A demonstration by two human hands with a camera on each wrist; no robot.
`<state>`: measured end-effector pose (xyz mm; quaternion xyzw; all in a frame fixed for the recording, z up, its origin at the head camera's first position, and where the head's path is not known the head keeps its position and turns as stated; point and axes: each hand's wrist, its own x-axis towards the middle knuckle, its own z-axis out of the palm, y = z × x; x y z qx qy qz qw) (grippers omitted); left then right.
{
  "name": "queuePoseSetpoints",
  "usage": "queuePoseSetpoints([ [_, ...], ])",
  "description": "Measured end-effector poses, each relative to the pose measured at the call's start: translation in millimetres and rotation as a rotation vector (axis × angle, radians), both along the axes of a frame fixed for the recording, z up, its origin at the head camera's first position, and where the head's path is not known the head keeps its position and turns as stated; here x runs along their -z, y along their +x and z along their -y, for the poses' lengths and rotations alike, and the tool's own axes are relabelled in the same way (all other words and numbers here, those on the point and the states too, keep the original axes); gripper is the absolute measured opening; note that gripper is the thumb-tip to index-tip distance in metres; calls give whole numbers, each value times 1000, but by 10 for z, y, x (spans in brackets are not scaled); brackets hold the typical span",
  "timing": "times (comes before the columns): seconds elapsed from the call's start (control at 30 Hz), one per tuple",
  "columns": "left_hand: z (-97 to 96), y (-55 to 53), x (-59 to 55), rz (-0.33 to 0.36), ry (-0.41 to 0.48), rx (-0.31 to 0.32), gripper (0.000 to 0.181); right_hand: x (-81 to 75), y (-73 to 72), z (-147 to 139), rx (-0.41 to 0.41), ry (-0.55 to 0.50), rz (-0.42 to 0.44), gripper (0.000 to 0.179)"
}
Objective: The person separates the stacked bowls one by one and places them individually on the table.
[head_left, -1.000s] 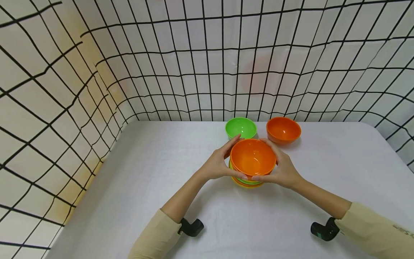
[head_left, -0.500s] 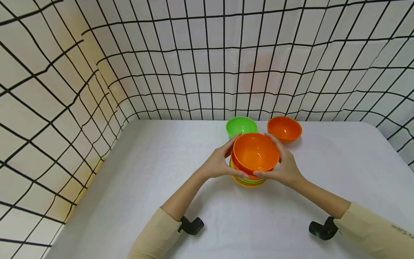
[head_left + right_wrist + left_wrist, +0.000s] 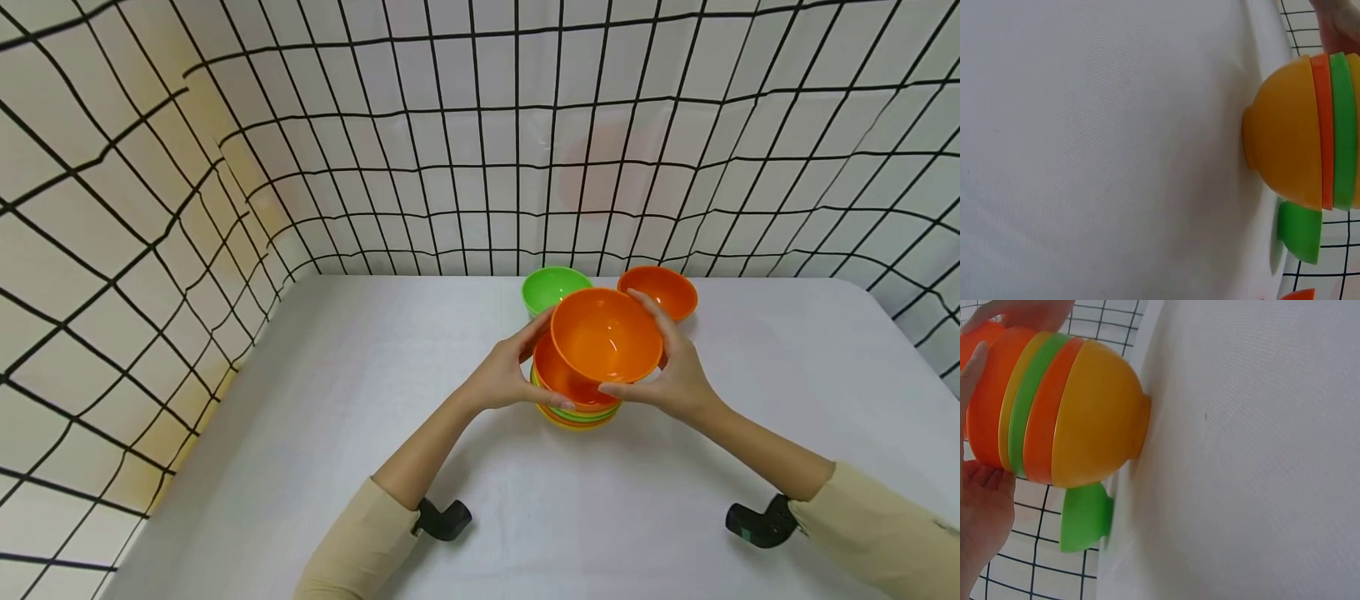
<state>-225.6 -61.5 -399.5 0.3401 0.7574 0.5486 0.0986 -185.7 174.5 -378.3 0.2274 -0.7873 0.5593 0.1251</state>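
An orange bowl (image 3: 607,337) is raised and tilted above a stack of nested bowls, and my right hand (image 3: 681,379) grips it by the right side, thumb in front and fingers behind. My left hand (image 3: 504,372) holds the stack from the left, its thumb along the front and its fingers at the back. Topmost in the stack is a red-orange bowl (image 3: 558,375). In the left wrist view, yellow, green (image 3: 1036,403) and orange bands show beneath it, down to a yellow bowl (image 3: 1099,415) at the bottom, whose foot meets the white tabletop.
Behind the stack stands a green bowl (image 3: 551,286), partly covered by the left fingers. An orange bowl (image 3: 667,287) sits at the back right, overlapped by the raised bowl. A black wire grid (image 3: 480,171) rises along the white-covered table's (image 3: 360,350) far and left sides.
The top orange bowl has come up out of the stack and moved right with my right hand, uncovering the red-orange bowl beneath. My left hand has stayed at the stack.
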Motion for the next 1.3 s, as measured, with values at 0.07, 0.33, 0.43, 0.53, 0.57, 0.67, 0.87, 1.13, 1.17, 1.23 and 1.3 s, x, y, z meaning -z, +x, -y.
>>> queuePoseSetpoints([
  [0.07,-5,2,-3,3,-3,-2,107,-7,17,-31,16,-1,1,101],
  [0.33,2,15,-9,-5,-1,-1,110,-36,78,-266,71,-12,-18,99],
  [0.43,5,20,-14,-2,-3,-3,110,-42,105,-371,93,-18,-30,101],
  [0.53,9,22,-17,-8,-13,-5,110,-44,125,-463,130,-13,-48,101],
  [0.57,11,22,-17,-8,-16,-7,110,-45,128,-489,141,-13,-49,101],
  [0.67,19,20,-10,-9,-24,-16,110,-43,138,-543,168,-3,-50,102],
  [0.87,16,16,-4,-3,-32,-22,111,-32,140,-591,199,25,-61,102],
  [1.13,20,169,-260,17,-49,-18,106,-14,143,-633,208,35,-71,102],
  [1.17,24,191,-294,13,-49,-15,105,-14,144,-638,208,34,-71,102],
  [1.23,25,204,-316,13,-50,-15,105,-15,144,-648,208,31,-71,103],
  [1.3,24,188,-282,9,-46,-15,105,-14,145,-654,210,30,-68,103],
])
